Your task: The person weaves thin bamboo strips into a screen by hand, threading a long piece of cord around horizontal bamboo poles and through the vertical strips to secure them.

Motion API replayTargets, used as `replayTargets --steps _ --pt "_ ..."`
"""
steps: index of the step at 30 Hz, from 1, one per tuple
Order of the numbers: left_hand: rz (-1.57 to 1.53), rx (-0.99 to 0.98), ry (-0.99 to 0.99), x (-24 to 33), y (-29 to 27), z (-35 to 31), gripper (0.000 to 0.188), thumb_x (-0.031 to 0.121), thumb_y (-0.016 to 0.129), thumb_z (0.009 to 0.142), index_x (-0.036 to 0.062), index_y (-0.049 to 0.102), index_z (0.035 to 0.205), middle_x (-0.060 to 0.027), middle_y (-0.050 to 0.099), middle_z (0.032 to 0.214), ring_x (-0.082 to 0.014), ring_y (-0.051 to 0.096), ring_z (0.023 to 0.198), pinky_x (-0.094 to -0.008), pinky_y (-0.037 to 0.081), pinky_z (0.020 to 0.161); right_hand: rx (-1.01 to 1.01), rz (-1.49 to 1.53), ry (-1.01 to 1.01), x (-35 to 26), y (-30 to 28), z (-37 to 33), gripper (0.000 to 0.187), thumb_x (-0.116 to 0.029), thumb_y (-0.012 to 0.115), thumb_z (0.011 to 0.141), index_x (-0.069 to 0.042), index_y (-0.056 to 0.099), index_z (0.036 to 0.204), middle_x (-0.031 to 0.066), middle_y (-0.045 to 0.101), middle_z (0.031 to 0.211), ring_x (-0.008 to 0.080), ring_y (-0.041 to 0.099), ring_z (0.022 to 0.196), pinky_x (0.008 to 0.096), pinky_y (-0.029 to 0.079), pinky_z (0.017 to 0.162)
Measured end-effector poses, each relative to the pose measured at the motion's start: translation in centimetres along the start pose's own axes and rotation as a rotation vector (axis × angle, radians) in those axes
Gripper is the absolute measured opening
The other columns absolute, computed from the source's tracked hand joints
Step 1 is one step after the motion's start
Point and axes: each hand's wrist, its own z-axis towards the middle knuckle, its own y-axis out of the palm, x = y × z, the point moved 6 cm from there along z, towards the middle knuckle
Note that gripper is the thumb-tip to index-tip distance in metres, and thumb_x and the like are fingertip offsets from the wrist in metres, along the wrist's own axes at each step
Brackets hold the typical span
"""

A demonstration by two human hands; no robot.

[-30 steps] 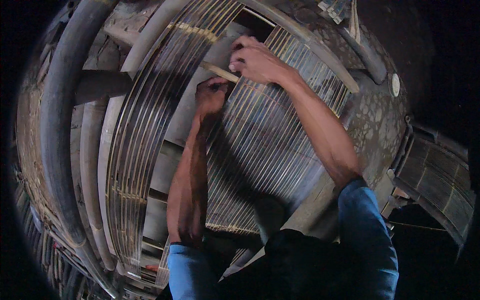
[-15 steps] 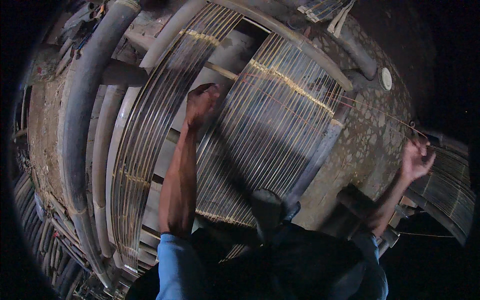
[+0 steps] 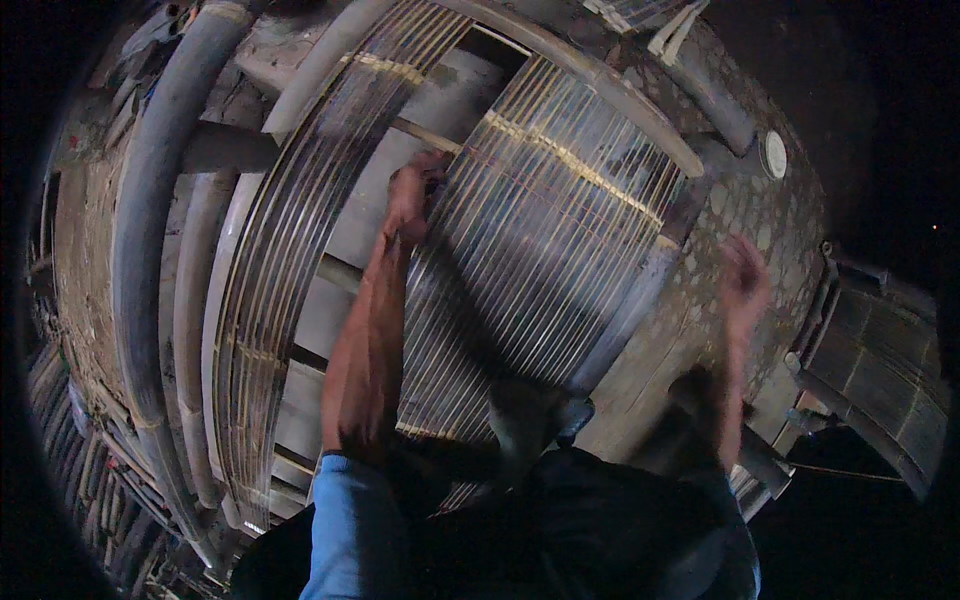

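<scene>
My left hand point(image 3: 418, 190) is curled closed at the left edge of a panel of thin parallel strips point(image 3: 540, 250), which looks like split bamboo. Whatever its fingers pinch is hidden or too fine to make out. A thin reddish cord point(image 3: 530, 185) crosses the panel's upper part, starting near that hand. To the panel's right, my right hand point(image 3: 743, 280) hangs over the stony ground, smeared by motion; its fingers and anything in them cannot be told. Pale bindings point(image 3: 575, 165) cross the strips near the far end.
A second panel of narrow strips point(image 3: 290, 250) curves along the left, beside thick bamboo poles point(image 3: 150, 260). A thick rail point(image 3: 600, 85) borders the far end. On the right lie another slatted panel point(image 3: 870, 350) and a small pale round lid-like thing point(image 3: 775, 155).
My right hand has swung inward and up from the far right, and the cord stretched toward it no longer shows there. My left hand has shifted slightly right along the panel's edge.
</scene>
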Motion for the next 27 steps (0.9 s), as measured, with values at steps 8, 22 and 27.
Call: replayTargets --steps 8,22,27 --pt "0.606 -0.245 0.586 2.5 -0.9 -0.9 0.043 0.034 0.052 0.097 0.006 0.064 0.129 -0.0089 0.065 0.121 -0.021 0.06 0.105 -0.0361 0.047 0.092 -0.511 -0.151 -0.587 -18.8 28.9 1.0 0.037 -0.03 0.074 0.089 0.001 0.069 0.109 0.0163 0.058 0.12 0.0349 0.05 0.122 0.0418 0.044 0.103" --pt "0.731 0.039 0.148 3.4 4.1 -5.4 0.067 0.053 0.045 0.101 -0.0079 0.065 0.121 -0.0302 0.063 0.128 -0.0395 0.057 0.126 -0.0441 0.04 0.105 -0.827 1.368 0.477 -16.4 34.8 3.6 0.038 -0.037 0.056 0.104 -0.002 0.067 0.094 0.0157 0.069 0.12 0.0288 0.064 0.116 0.046 0.041 0.113" --pt "0.775 0.074 0.124 4.4 5.4 -6.5 0.066 0.053 0.041 0.102 -0.0045 0.066 0.119 -0.0321 0.065 0.121 -0.0435 0.059 0.121 -0.0446 0.041 0.104 -0.665 1.598 0.547 -16.1 34.5 5.6 0.034 -0.035 0.059 0.103 -0.007 0.057 0.085 -0.0005 0.042 0.066 0.0145 0.038 0.058 0.0321 0.041 0.064"
